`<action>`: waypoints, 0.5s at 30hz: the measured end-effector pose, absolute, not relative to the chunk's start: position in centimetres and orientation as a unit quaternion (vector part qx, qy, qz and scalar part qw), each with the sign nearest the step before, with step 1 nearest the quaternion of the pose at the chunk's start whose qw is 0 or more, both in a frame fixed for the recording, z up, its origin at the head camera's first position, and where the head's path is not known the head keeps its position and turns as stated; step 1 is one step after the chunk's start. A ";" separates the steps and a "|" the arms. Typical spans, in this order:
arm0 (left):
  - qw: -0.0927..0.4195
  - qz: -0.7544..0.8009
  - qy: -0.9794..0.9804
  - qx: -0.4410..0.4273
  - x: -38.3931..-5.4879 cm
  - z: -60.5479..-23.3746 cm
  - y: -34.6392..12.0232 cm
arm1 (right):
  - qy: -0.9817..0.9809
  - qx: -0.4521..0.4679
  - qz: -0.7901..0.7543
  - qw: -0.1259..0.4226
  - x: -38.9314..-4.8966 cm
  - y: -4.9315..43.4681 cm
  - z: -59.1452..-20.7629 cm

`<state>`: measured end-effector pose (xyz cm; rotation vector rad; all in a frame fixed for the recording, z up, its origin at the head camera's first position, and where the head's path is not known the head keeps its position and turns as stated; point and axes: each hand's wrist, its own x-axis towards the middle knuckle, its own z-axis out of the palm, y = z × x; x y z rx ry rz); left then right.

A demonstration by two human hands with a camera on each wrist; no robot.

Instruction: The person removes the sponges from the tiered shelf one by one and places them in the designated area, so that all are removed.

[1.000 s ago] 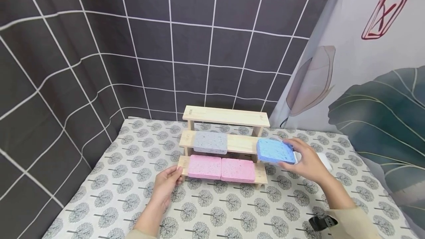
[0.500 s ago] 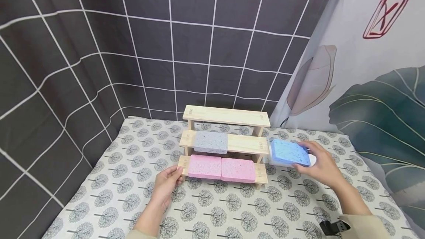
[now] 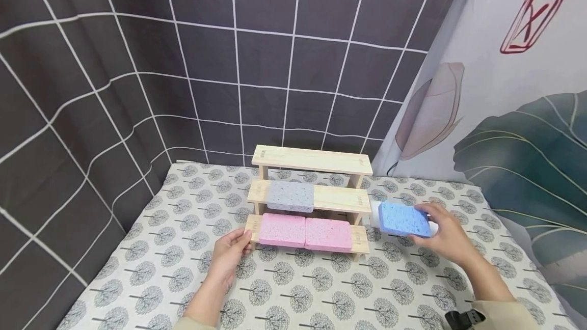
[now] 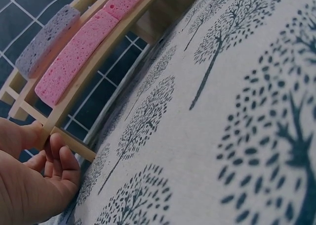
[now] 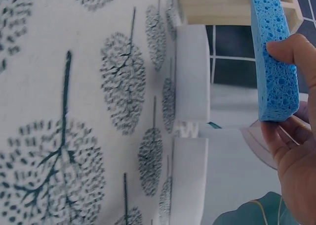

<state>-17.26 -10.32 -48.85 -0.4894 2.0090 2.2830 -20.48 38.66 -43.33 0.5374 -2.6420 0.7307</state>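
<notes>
In the head view my right hand (image 3: 447, 233) holds a blue sponge (image 3: 404, 219) by its right end, to the right of a three-step wooden rack (image 3: 312, 159). The right wrist view shows the thumb on one long side of the sponge (image 5: 276, 62) and the fingers round the other. My left hand (image 3: 229, 253) pinches the left end of the rack's lowest step, also seen in the left wrist view. Two pink sponges, a left one (image 3: 283, 229) and a right one (image 3: 328, 234), lie side by side on that step. A grey sponge (image 3: 291, 196) lies on the middle step's left part.
Below and behind the blue sponge are two white blocks, a nearer one (image 5: 191, 71) and another (image 5: 187, 180), on the tree-patterned cloth (image 3: 298, 294). A dark gridded curtain (image 3: 206, 55) hangs behind, and a pale printed curtain (image 3: 481, 90) on the right.
My right hand has carried the blue sponge rightward, away from the right end of the middle step, then slightly lower and nearer. The left hand and the rack have stayed put.
</notes>
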 end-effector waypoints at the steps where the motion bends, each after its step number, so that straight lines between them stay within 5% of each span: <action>1: 0.031 0.740 0.652 -0.160 -17.3 -48.9 -10.3 | -0.932 0.190 0.259 0.169 -20.4 38.7 -43.5; 15: 0.033 0.739 0.654 -0.158 -17.4 -49.0 -10.4 | -0.943 0.179 0.259 0.111 -20.2 38.7 -45.7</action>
